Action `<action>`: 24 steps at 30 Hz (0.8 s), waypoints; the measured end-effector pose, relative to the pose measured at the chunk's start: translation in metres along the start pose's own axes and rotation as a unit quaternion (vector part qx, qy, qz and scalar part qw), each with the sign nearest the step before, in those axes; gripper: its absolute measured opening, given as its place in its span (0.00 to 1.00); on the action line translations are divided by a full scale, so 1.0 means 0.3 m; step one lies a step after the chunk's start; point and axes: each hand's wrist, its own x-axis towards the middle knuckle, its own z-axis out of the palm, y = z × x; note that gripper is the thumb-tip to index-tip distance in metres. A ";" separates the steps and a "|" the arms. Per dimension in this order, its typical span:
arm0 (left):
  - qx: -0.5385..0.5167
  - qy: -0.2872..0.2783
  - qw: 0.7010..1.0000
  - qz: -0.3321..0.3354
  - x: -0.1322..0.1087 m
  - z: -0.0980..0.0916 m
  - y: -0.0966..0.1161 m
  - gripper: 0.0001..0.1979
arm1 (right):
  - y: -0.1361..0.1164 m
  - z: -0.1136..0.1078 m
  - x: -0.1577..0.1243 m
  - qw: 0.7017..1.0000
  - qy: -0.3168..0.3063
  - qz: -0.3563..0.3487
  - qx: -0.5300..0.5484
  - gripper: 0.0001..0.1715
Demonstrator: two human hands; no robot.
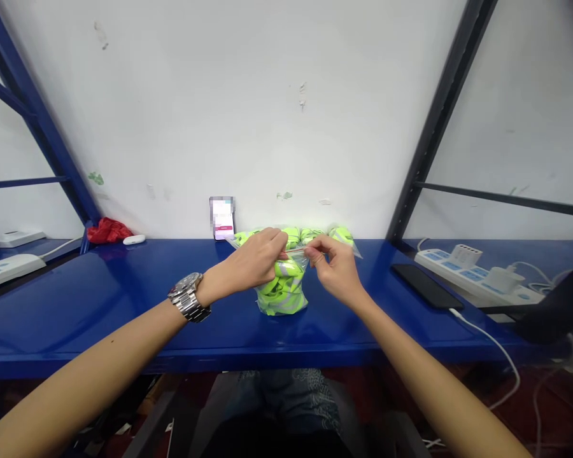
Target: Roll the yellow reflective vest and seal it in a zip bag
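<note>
on the blue shelf [124, 299], just in front of the white wall, a small clear bag [282, 287] stuffed with neon yellow-green bands stands upright, its base on the shelf surface. the left hand [253, 261], watch [188, 296] on its wrist, pinches the bag's top edge between thumb and fingertips; the right hand [332, 264] pinches the same edge from the other side, fingers curled in tight — both are closed on the strip at the mouth, likely so the two sides line up flat for pressing shut. the bag looks full and bulging, the plastic crinkled, with grey reflective stripes showing among the bands. behind the bag lie more bags of the same green bands [310, 235] near a propped phone [222, 217]; right of the bag rests a dark phone [423, 285] on a white cable.
</note>
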 end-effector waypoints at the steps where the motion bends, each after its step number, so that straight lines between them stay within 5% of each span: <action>1: 0.007 -0.002 1.000 -0.006 -0.005 -0.001 -0.006 0.10 | 0.000 0.001 -0.001 1.000 -0.009 0.002 0.013 0.11; 8: -0.019 -0.079 0.980 -0.182 -0.099 -0.108 -0.200 0.10 | 0.031 -0.013 0.002 0.994 -0.072 0.064 0.045 0.14; 13: 0.120 -0.072 0.949 -0.283 -0.227 -0.197 -0.363 0.11 | 0.138 0.048 0.045 0.980 -0.175 0.072 -0.056 0.08; 16: 0.147 -0.090 0.954 -0.244 -0.309 -0.180 -0.351 0.14 | 0.180 0.152 0.085 0.965 -0.219 0.042 -0.137 0.07; 19: 0.120 -0.165 0.951 -0.231 -0.387 -0.116 -0.283 0.20 | 0.180 0.282 0.113 0.939 -0.257 0.006 -0.229 0.16; 24: 0.197 -0.124 0.941 -0.244 -0.492 0.006 -0.203 0.24 | 0.173 0.485 0.129 0.911 -0.250 -0.028 -0.326 0.32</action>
